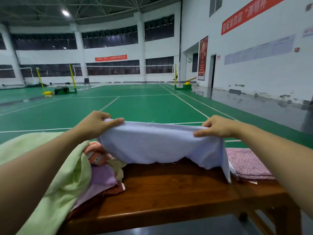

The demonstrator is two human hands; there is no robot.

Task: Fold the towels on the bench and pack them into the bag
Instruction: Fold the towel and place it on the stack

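A person's left hand (94, 123) and right hand (216, 126) are each pinching a top corner of a pale blue towel (160, 143), holding it stretched above the wooden bench (169, 189) beside a green court (135, 106).

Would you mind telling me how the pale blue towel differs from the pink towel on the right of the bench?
The pale blue towel is held up, stretched between the left hand and right hand; the pink towel lies flat and folded on the bench. The pale blue towel looks smooth, the pink towel nubbly. Both are plain-coloured.
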